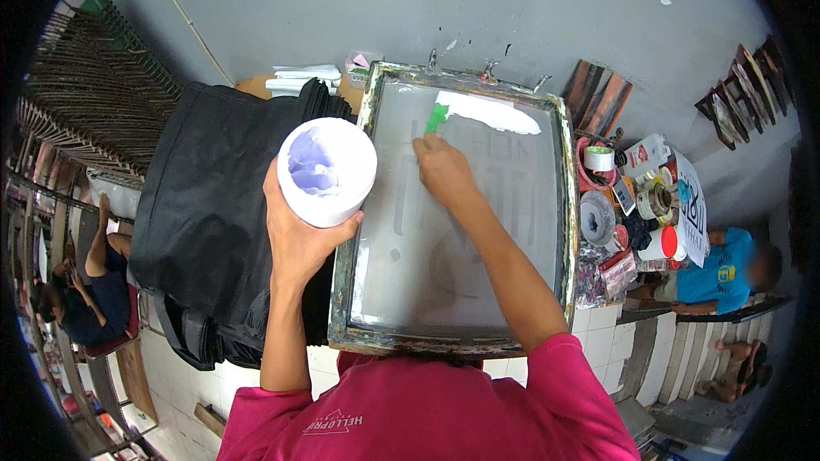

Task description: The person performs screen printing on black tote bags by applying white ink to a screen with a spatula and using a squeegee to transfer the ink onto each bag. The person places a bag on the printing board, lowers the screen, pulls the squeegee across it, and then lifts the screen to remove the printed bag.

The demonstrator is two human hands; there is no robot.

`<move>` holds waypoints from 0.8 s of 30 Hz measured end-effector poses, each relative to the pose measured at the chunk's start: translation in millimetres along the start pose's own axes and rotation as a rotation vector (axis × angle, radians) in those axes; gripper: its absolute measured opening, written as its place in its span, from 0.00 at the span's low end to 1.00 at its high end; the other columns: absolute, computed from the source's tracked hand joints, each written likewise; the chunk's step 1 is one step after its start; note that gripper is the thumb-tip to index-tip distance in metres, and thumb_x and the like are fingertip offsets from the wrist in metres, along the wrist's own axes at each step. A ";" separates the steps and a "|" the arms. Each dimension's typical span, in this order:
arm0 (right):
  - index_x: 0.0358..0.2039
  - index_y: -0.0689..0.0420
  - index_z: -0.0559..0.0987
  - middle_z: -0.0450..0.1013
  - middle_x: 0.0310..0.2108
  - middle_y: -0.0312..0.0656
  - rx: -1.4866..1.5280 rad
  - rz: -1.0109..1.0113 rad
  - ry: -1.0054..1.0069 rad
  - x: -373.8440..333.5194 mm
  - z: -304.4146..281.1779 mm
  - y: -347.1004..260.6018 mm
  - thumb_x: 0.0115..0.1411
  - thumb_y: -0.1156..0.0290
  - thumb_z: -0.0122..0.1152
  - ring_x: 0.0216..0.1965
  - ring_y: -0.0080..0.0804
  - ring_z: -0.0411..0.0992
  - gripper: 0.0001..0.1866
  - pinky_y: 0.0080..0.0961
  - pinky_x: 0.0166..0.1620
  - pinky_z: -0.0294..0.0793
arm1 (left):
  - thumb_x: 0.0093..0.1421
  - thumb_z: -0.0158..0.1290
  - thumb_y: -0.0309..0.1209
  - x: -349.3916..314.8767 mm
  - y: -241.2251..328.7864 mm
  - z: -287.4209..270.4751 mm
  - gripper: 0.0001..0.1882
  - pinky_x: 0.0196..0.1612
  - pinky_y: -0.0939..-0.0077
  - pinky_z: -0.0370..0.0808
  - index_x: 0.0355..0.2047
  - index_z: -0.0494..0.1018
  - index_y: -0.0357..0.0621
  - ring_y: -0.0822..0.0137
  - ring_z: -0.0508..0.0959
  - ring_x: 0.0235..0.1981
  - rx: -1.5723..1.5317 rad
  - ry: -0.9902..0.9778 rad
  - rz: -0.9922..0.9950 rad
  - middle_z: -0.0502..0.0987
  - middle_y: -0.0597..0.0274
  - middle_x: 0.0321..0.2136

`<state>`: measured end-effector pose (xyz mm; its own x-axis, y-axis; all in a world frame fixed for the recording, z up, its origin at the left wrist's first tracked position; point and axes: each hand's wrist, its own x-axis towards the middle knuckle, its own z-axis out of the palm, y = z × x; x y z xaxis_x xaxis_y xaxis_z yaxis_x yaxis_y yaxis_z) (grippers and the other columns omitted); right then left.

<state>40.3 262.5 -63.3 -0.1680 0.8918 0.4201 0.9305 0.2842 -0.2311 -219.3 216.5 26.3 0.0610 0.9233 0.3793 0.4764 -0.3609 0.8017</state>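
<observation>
My left hand [295,248] is closed around a white plastic tub [354,188], whose open mouth shows thick white, lavender-tinted ink [312,166]. It is held tilted beside the left edge of a screen-printing frame [343,290]. Over the grey mesh [504,273], my right hand [446,172] grips a green spatula [436,117]. The spatula's blade meets the left end of a thick white ink strip [491,113] spread near the mesh's far edge. Faint letter shapes show in the mesh. Fingers hide most of the spatula's handle.
Black fabric bags [218,205] are stacked left of the frame. At right, a cluttered table holds a tape roll [600,159], a phone [624,196] and jars. Wooden-handled squeegees [598,98] lean against the wall. A person [726,269] is at right, another [94,299] sits at left.
</observation>
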 end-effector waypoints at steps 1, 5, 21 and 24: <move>0.36 0.62 0.76 0.74 0.38 0.50 -0.014 -0.041 -0.080 3.2 -1.5 -2.0 0.58 0.79 0.55 0.38 0.52 0.78 0.05 0.45 0.39 0.80 | 0.37 0.76 0.35 2.1 -0.2 2.6 0.59 0.61 0.59 0.71 0.67 0.55 0.32 0.51 0.74 0.58 -0.003 -0.009 0.007 0.70 0.43 0.57; 0.35 0.63 0.78 0.75 0.38 0.49 0.075 -0.101 -0.140 0.8 -48.6 -9.4 0.58 0.80 0.55 0.41 0.50 0.78 0.05 0.45 0.42 0.80 | 0.37 0.74 0.32 13.6 3.3 13.3 0.56 0.64 0.57 0.68 0.65 0.59 0.31 0.46 0.71 0.61 0.027 -0.070 0.087 0.69 0.42 0.59; 0.43 0.62 0.83 0.81 0.36 0.44 0.424 -0.136 0.235 -93.4 -260.0 -10.6 0.57 0.83 0.67 0.34 0.30 0.81 0.12 0.27 0.38 0.80 | 0.32 0.80 0.32 18.5 -3.9 107.3 0.64 0.68 0.49 0.63 0.68 0.54 0.38 0.40 0.67 0.65 0.000 -0.086 0.774 0.66 0.39 0.62; 0.44 0.63 0.83 0.82 0.37 0.44 0.467 -0.073 0.156 -99.9 -242.4 -20.0 0.59 0.82 0.66 0.35 0.30 0.81 0.12 0.28 0.38 0.80 | 0.32 0.80 0.30 24.0 -1.1 115.6 0.68 0.67 0.45 0.64 0.70 0.48 0.44 0.39 0.67 0.64 0.018 -0.074 0.925 0.65 0.38 0.62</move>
<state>117.4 82.4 112.1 -0.1434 0.8102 0.5683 0.6672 0.5033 -0.5492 -117.0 254.3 -18.8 0.4791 0.2753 0.8335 0.2238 -0.9565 0.1873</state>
